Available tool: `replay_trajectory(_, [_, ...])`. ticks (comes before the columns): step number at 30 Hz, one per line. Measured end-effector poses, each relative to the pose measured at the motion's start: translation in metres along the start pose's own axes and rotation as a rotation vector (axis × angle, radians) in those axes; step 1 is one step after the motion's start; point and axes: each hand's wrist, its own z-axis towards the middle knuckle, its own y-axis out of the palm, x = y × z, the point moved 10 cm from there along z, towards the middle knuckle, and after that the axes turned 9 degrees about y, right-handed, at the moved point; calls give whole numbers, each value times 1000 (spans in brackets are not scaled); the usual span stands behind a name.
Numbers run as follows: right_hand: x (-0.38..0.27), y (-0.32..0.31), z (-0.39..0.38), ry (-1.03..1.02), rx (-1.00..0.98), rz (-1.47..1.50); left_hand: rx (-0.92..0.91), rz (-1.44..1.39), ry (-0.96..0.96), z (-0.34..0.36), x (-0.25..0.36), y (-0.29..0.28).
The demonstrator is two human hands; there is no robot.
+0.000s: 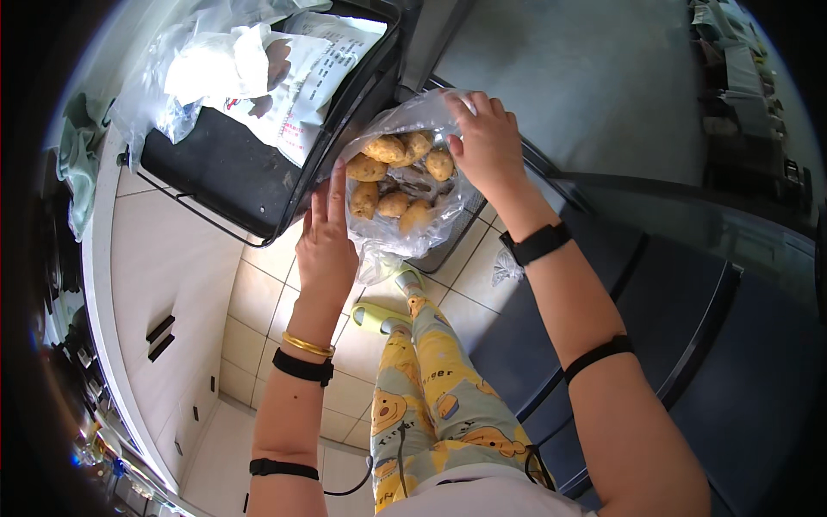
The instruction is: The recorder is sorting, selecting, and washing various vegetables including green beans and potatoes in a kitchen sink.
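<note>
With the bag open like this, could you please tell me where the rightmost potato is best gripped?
I'd probably come from above, through the open mouth of the clear bag, and grip the rightmost potato around its rounded sides; its top looks uncovered, and it lies nearest the right hand.

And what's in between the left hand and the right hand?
An open see-through bag with potatoes inside is between the left hand and right hand, in the head view.
</note>
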Motion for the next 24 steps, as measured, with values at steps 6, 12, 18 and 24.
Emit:
replay_trajectory(6, [-20, -78, -34, -144, 281, 208, -20, -22, -43, -6, -2, 1])
replay_trajectory(12, [-71, 16, -76, -187, -277, 595, 102, -92, 36, -4, 8, -2])
replay_trajectory(18, [16, 161, -70, 169, -859, -169, 144, -144, -52, -18, 2, -6])
replay_trajectory(24, [-4, 168, -48, 50, -437, 330, 169, -181, -86, -26, -2, 1])
